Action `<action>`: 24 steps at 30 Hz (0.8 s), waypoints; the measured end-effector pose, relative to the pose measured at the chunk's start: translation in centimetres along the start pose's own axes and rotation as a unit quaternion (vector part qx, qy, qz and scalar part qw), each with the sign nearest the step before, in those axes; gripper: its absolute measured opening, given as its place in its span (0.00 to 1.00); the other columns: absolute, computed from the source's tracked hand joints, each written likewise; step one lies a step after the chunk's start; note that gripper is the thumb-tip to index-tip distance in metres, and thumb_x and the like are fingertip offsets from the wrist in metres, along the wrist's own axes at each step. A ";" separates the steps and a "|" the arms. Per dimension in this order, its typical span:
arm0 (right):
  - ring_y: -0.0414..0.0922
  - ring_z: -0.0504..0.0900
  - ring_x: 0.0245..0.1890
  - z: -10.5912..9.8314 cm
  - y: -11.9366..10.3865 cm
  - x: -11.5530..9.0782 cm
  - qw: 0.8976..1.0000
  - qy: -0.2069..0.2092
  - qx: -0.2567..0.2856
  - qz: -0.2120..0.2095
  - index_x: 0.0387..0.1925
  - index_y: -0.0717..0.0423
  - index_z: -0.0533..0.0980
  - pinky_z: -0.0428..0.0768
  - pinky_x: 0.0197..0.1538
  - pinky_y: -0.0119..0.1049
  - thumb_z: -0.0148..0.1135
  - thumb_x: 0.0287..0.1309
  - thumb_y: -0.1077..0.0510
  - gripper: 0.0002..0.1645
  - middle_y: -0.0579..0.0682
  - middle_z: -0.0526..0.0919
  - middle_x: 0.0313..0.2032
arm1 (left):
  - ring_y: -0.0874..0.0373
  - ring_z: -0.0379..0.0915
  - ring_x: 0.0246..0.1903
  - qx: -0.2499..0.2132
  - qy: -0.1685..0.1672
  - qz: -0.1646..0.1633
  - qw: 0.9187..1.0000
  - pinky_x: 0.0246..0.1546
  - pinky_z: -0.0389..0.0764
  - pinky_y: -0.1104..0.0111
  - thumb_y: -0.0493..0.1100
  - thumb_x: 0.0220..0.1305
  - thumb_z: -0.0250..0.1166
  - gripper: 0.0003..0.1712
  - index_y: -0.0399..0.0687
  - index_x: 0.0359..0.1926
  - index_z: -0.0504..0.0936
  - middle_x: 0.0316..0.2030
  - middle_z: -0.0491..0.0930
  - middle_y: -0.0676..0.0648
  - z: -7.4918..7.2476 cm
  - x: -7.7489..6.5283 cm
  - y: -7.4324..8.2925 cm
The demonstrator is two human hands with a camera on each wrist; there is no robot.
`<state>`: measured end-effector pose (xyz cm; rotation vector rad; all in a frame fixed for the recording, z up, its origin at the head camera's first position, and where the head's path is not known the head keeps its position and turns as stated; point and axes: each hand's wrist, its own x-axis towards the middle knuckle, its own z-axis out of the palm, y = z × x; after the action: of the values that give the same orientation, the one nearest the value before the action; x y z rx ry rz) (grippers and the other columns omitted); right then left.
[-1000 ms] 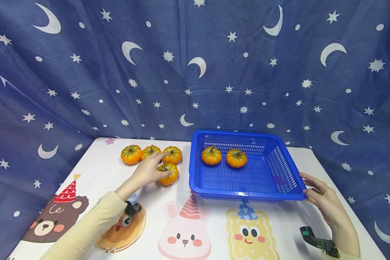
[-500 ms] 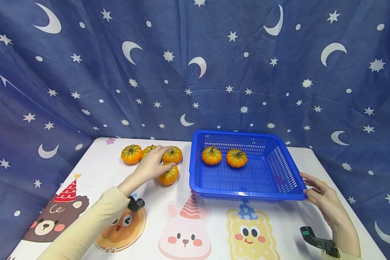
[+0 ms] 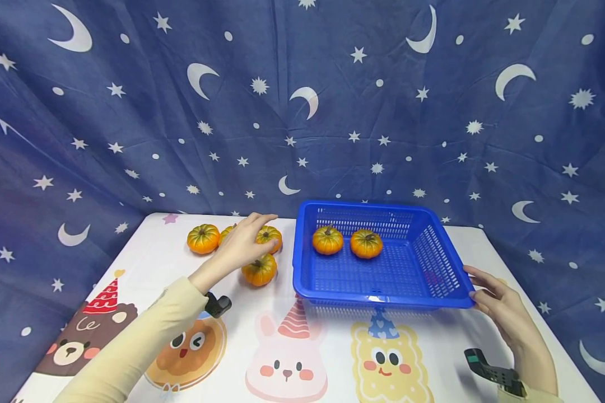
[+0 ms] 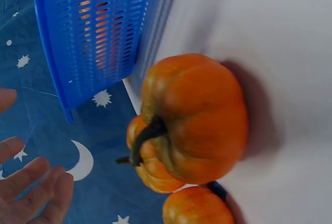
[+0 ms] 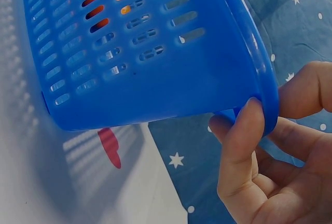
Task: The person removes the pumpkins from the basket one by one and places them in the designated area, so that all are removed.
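My left hand hovers over the small orange pumpkins left of the basket, fingers extended and nothing in them. Below its thumb sits the front pumpkin. Behind are a left pumpkin, a middle one mostly hidden by the hand, and a right one partly covered. In the left wrist view, the nearest pumpkin stands apart from the fingers. With thumb and fingers, my right hand pinches the near right corner of the blue plastic basket; the right wrist view shows the thumb against the rim.
Inside the basket, two pumpkins sit toward its back left. A white tablecloth with cartoon animals covers the table. A blue curtain with moons and stars hangs behind it.
My left hand has risen off the front pumpkin and moved slightly away from me, its fingers spreading. The front pumpkin stays on the table. My right hand and the basket have not moved.
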<state>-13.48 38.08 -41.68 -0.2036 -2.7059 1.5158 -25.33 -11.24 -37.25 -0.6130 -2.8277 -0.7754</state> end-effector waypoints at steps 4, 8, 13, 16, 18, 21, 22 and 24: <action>0.22 0.74 0.40 0.0 0.0 0.0 1.000 0.000 -0.001 -0.001 0.70 0.65 0.57 0.79 0.40 0.21 0.49 0.65 0.63 0.33 0.54 0.63 0.57 | 0.45 0.74 0.51 0.003 -0.006 -0.004 1.000 0.50 0.77 0.50 0.52 0.59 0.64 0.33 0.55 0.66 0.70 0.56 0.75 0.44 -0.1 0.6 0.6; 0.22 0.74 0.39 0.1 -0.1 0.0 1.000 0.002 -0.003 -0.001 0.70 0.65 0.57 0.79 0.40 0.21 0.49 0.65 0.63 0.33 0.56 0.63 0.57 | 0.48 0.73 0.51 0.007 -0.012 -0.005 1.000 0.50 0.77 0.51 0.55 0.60 0.63 0.33 0.56 0.66 0.70 0.55 0.75 0.45 0.0 1.2 1.3; 0.22 0.73 0.39 0.1 -0.1 0.0 1.000 0.004 -0.007 -0.004 0.70 0.65 0.57 0.78 0.40 0.20 0.49 0.65 0.62 0.33 0.57 0.62 0.58 | 0.50 0.73 0.49 -0.005 -0.014 0.006 1.000 0.47 0.78 0.55 0.53 0.60 0.64 0.33 0.56 0.66 0.70 0.54 0.75 0.45 0.0 1.6 2.1; 0.22 0.73 0.39 0.1 0.0 0.0 1.000 0.005 -0.005 -0.007 0.69 0.65 0.58 0.79 0.40 0.20 0.49 0.65 0.63 0.32 0.57 0.60 0.58 | 0.51 0.73 0.49 -0.010 -0.014 0.012 1.000 0.45 0.78 0.56 0.53 0.60 0.64 0.33 0.56 0.66 0.70 0.54 0.75 0.46 0.0 1.9 2.7; 0.22 0.73 0.40 0.1 0.0 0.0 1.000 0.007 -0.005 -0.009 0.69 0.65 0.58 0.79 0.40 0.20 0.49 0.64 0.64 0.32 0.57 0.59 0.58 | 0.51 0.73 0.49 -0.011 -0.014 0.015 1.000 0.45 0.78 0.56 0.53 0.60 0.64 0.33 0.56 0.66 0.69 0.54 0.75 0.46 0.1 2.1 3.0; 0.22 0.72 0.40 0.1 0.0 0.0 1.000 0.009 -0.006 -0.010 0.69 0.65 0.58 0.79 0.40 0.20 0.49 0.64 0.64 0.32 0.58 0.58 0.58 | 0.50 0.73 0.50 -0.011 -0.012 0.027 1.000 0.48 0.77 0.55 0.54 0.61 0.64 0.33 0.54 0.66 0.69 0.54 0.75 0.46 0.1 2.5 3.5; 0.22 0.72 0.40 0.1 0.0 0.0 1.000 0.009 -0.007 -0.010 0.69 0.65 0.58 0.79 0.40 0.20 0.49 0.64 0.64 0.32 0.58 0.58 0.58 | 0.50 0.73 0.51 -0.011 -0.011 0.030 0.999 0.49 0.77 0.55 0.54 0.61 0.64 0.33 0.54 0.66 0.70 0.54 0.75 0.46 0.1 2.6 3.7; 0.22 0.72 0.40 0.1 0.1 0.0 1.000 0.009 -0.008 -0.011 0.69 0.65 0.58 0.79 0.40 0.20 0.49 0.64 0.65 0.33 0.59 0.58 0.59 | 0.49 0.73 0.52 -0.011 -0.009 0.040 0.999 0.51 0.76 0.54 0.54 0.61 0.63 0.33 0.53 0.66 0.70 0.54 0.75 0.46 0.2 2.8 4.0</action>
<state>-13.50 38.02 -41.78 -0.1858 -2.6986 1.4804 -26.20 -6.99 -34.90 -0.7349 -2.7948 -0.7917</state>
